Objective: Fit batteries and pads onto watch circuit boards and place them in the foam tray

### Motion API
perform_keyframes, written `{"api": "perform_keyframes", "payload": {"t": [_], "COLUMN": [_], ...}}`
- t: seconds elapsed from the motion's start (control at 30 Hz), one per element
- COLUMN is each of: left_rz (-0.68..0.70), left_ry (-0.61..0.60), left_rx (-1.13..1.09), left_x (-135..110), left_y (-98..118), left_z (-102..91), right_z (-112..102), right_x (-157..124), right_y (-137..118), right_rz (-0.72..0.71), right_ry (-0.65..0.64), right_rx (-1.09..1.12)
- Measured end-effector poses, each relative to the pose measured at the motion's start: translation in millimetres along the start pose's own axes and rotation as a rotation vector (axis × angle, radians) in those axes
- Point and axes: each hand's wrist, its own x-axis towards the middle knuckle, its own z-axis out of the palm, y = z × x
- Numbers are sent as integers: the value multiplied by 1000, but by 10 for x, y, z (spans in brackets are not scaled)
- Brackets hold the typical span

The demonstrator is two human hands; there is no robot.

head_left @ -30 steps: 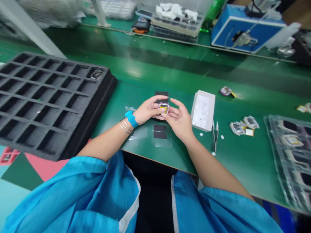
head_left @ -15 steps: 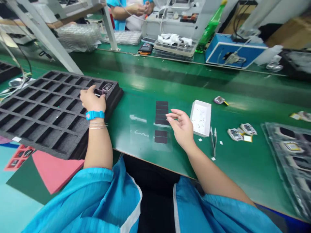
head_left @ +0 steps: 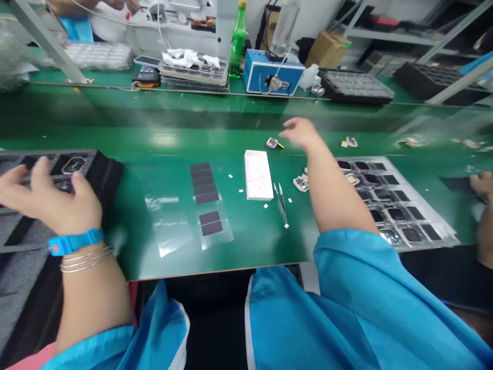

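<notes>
My left hand [head_left: 50, 198] hovers open, fingers spread, over the right end of the black foam tray [head_left: 102, 172], just above cells that hold small watch-like parts [head_left: 73, 164]. It holds nothing. My right hand [head_left: 302, 132] is stretched far forward over the green bench, fingers loosely apart and smeared by motion, close to a small pink part [head_left: 272, 143] lying on the bench. Nothing shows in that hand. Between my arms lie black rectangular pads [head_left: 204, 183] on clear film and a white shallow box [head_left: 258, 174].
Tweezers [head_left: 282, 201] lie right of the white box. A clear blister tray [head_left: 389, 198] with several parts sits at the right, loose parts [head_left: 300, 183] beside it. Another person's hand [head_left: 481, 184] shows at the right edge. A blue device [head_left: 273, 77] and a green bottle [head_left: 238, 38] stand at the back.
My view has swung right. My left hand has opened and drawn back from the foam tray cell. My right hand has moved from beside the black pads forward to the pink part.
</notes>
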Motion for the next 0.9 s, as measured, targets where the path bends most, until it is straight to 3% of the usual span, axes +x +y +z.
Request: {"api": "perform_keyframes", "payload": {"t": [0.1, 0.2, 0.3, 0.37, 0.43, 0.57, 0.7, 0.77, 0.9], "left_rz": [225, 295, 288, 210, 82, -157, -280, -340, -467], "left_ry": [91, -55, -232, -407, -615, -938, -1159, -1258, -1414], "left_rx": [-69, -186, -352, -525, -702, -931, -1046, -1074, -1180], "left_x": [-84, -154, -219, -278, -361, -561, -673, -677, -663], "left_y": [150, 385, 648, 801, 920, 1024, 950, 891, 833], "left_z": [90, 154, 219, 285, 367, 521, 583, 576, 549], "right_z": [393, 567, 547, 487, 422, 384, 542, 631, 697], "right_x": [77, 90, 89, 2, -236, -1152, -1963, -2122, -2143], "right_y": [48, 136, 202, 147, -18, -517, -817, -841, -796], "right_rz": [6, -27, -37, -81, -224, -681, -991, -1079, -1141], "right_ry": [-173, -200, -164, -88, 0, 70, 33, 67, 115], "right_rx": [-76, -73, -44, 48, 223, 497, 404, 419, 562]}}
